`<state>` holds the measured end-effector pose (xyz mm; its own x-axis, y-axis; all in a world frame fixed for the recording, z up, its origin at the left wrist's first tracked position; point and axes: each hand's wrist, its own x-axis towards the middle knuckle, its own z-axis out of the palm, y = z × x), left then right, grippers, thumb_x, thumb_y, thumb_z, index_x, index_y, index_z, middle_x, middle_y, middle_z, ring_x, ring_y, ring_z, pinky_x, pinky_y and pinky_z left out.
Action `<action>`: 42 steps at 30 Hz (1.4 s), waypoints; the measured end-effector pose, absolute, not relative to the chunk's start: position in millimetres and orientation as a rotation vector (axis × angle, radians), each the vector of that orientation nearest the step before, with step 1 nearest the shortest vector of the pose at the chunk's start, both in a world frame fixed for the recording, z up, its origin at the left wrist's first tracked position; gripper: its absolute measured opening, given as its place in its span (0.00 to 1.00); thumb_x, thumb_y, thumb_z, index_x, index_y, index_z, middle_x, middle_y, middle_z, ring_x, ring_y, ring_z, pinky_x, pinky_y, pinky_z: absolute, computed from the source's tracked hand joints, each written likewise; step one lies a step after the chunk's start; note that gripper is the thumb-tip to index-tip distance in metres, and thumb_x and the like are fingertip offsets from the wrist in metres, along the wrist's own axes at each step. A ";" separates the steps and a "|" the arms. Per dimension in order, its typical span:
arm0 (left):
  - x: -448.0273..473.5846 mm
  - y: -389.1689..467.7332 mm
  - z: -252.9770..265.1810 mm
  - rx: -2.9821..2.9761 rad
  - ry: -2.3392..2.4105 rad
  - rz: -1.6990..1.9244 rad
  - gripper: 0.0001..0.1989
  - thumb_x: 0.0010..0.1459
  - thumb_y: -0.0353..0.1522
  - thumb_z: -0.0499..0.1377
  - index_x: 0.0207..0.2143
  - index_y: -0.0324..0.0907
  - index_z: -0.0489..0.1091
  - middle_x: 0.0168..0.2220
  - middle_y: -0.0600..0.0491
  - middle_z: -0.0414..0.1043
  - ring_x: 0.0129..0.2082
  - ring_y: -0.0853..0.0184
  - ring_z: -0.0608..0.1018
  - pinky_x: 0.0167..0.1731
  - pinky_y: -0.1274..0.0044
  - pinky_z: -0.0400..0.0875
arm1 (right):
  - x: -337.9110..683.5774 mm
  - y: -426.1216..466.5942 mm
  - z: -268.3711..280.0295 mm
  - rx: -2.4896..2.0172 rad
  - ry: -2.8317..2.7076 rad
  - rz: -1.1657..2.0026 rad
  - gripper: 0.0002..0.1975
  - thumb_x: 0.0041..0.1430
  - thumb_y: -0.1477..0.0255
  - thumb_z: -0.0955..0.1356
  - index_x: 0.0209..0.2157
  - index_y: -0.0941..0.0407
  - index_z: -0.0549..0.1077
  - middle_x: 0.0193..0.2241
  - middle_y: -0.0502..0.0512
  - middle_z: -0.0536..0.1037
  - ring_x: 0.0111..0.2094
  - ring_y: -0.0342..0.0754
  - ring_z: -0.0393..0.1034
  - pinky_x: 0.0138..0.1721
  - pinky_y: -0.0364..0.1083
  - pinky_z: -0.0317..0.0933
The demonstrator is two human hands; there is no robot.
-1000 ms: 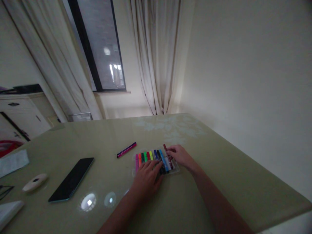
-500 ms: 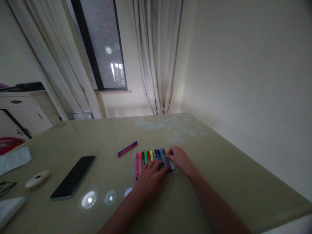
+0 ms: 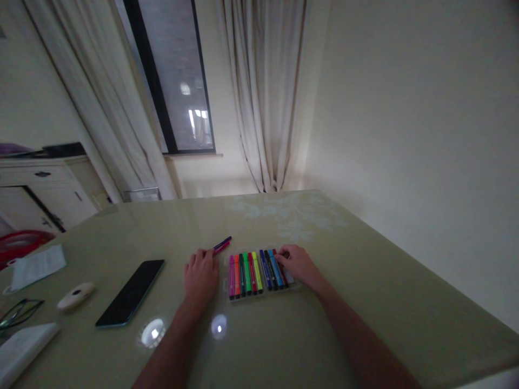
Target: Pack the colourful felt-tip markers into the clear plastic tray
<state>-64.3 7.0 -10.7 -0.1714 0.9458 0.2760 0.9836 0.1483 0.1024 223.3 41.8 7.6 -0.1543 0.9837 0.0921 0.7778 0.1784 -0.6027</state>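
Observation:
A clear plastic case point(image 3: 243, 299) holds a row of coloured markers point(image 3: 245, 274). My right hand point(image 3: 298, 265) is at the row's right end, thumb and finger pinched at the top of a dark red marker point(image 3: 283, 274). Left of the case, two loose markers, one pink point(image 3: 221, 247) and one purple point(image 3: 223, 242), lie slantwise, side by side. My left hand point(image 3: 201, 276) covers their near ends, its fingers curled down around the pink one. The fingertips themselves are partly hidden.
On the left of the glossy green table point(image 3: 259, 346) lie a black phone point(image 3: 130, 293), a white oval mouse-like object point(image 3: 75, 296), glasses point(image 3: 20, 314), a pale sheet point(image 3: 38, 267) and a white slab point(image 3: 26, 348). A wall point(image 3: 405, 135) borders the right side.
My left hand has left the markers in the case and moved left onto the loose pair, which now sits slightly apart. My right hand stays at the row's right end.

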 end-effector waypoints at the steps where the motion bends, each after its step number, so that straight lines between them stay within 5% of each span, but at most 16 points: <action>1: -66.7 7.1 -10.8 -1.910 -2.284 -0.363 0.18 0.69 0.32 0.48 0.54 0.40 0.73 0.53 0.42 0.74 0.53 0.52 0.72 0.50 0.63 0.68 | 222.7 41.5 8.4 -1.649 -1.997 0.585 0.07 0.63 0.71 0.70 0.34 0.57 0.81 0.33 0.56 0.83 0.34 0.48 0.75 0.36 0.44 0.60; 5: -60.7 6.9 -5.2 -1.953 -2.251 -0.598 0.17 0.69 0.34 0.48 0.44 0.40 0.76 0.46 0.43 0.75 0.49 0.53 0.74 0.48 0.64 0.69 | 217.2 38.2 12.4 -1.578 -1.985 0.613 0.06 0.62 0.71 0.71 0.35 0.57 0.81 0.33 0.56 0.84 0.34 0.48 0.75 0.37 0.44 0.61; 10: -19.9 -3.9 3.7 -2.335 -1.984 -1.568 0.14 0.67 0.41 0.54 0.43 0.44 0.75 0.40 0.49 0.78 0.38 0.60 0.78 0.38 0.69 0.74 | 192.1 22.3 16.5 -1.195 -1.882 0.881 0.09 0.63 0.66 0.70 0.38 0.56 0.81 0.35 0.54 0.83 0.36 0.48 0.75 0.40 0.44 0.64; 15: 12.3 -19.9 3.0 -2.584 -1.861 -1.742 0.14 0.66 0.41 0.58 0.46 0.43 0.75 0.38 0.50 0.80 0.35 0.63 0.80 0.36 0.73 0.75 | 181.7 18.7 18.0 -1.020 -1.699 1.085 0.17 0.65 0.57 0.68 0.35 0.57 0.79 0.30 0.53 0.80 0.31 0.46 0.72 0.34 0.43 0.64; 19: 18.7 -27.1 -3.4 -2.671 -1.760 -1.444 0.16 0.70 0.38 0.54 0.55 0.44 0.70 0.47 0.46 0.79 0.46 0.60 0.80 0.46 0.67 0.76 | 213.6 35.6 23.1 -1.144 -1.662 1.067 0.23 0.63 0.51 0.66 0.32 0.58 0.78 0.25 0.52 0.75 0.26 0.45 0.67 0.28 0.42 0.60; 23: 27.8 -36.3 -11.5 -2.890 -1.408 -0.824 0.26 0.67 0.35 0.57 0.66 0.47 0.60 0.62 0.46 0.71 0.60 0.55 0.73 0.60 0.59 0.67 | 250.3 49.3 23.2 -1.286 -1.770 0.935 0.19 0.62 0.57 0.67 0.26 0.57 0.77 0.19 0.48 0.70 0.22 0.43 0.65 0.26 0.41 0.57; 26: 33.7 -41.2 -13.6 -2.928 -1.354 -0.623 0.33 0.66 0.34 0.59 0.70 0.48 0.53 0.62 0.47 0.70 0.60 0.55 0.72 0.59 0.59 0.67 | 255.8 50.8 15.4 -1.377 -1.862 0.959 0.13 0.60 0.65 0.69 0.27 0.58 0.80 0.19 0.49 0.74 0.21 0.44 0.67 0.26 0.41 0.58; 32: 33.4 -42.4 -7.7 -2.894 -1.364 -0.512 0.30 0.66 0.34 0.59 0.68 0.55 0.58 0.58 0.49 0.70 0.56 0.55 0.72 0.58 0.59 0.67 | 235.6 44.7 3.9 -1.665 -1.926 0.609 0.03 0.54 0.71 0.75 0.31 0.56 0.82 0.27 0.54 0.83 0.29 0.48 0.75 0.32 0.43 0.61; 42: 38.9 -45.9 -14.5 -2.837 -1.373 -0.526 0.26 0.66 0.36 0.60 0.65 0.58 0.63 0.59 0.48 0.67 0.57 0.53 0.70 0.57 0.57 0.66 | 232.3 45.4 -0.2 -1.805 -2.013 0.481 0.06 0.56 0.68 0.76 0.28 0.55 0.80 0.28 0.54 0.81 0.29 0.47 0.72 0.30 0.44 0.56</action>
